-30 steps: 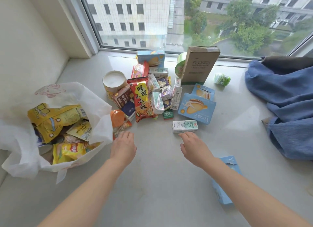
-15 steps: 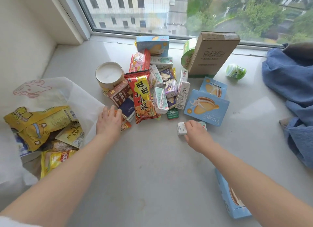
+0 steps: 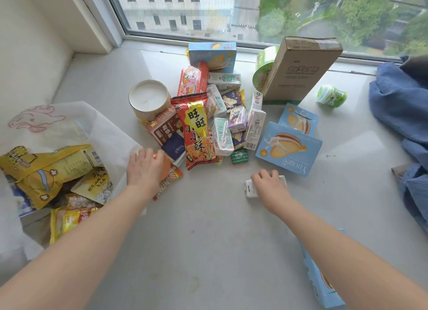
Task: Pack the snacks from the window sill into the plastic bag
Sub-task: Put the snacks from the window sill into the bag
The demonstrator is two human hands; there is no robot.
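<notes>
A heap of snacks lies on the grey window sill (image 3: pixel 208 228), with a tall red packet (image 3: pixel 196 129) at its front. To the left, the white plastic bag (image 3: pixel 97 129) lies open with several yellow packets inside. My left hand (image 3: pixel 143 168) rests at the bag's mouth, fingers curled over an orange round snack (image 3: pixel 166 166); a thin orange stick packet (image 3: pixel 169 182) lies just beside it. My right hand (image 3: pixel 269 187) grips a small white milk carton (image 3: pixel 249 189) in front of the heap. Most of the carton is hidden under the hand.
A light blue biscuit box (image 3: pixel 289 147) lies right of the heap. A tall cardboard box (image 3: pixel 301 71) and a round tub (image 3: pixel 148 99) stand behind. A green cup (image 3: pixel 331 95) lies near blue cloth (image 3: pixel 403 106). Another blue box (image 3: pixel 319 284) sits under my right forearm.
Both hands reached forward from the bare sill. The left came down on the orange snack by the bag; the right closed over the small white carton.
</notes>
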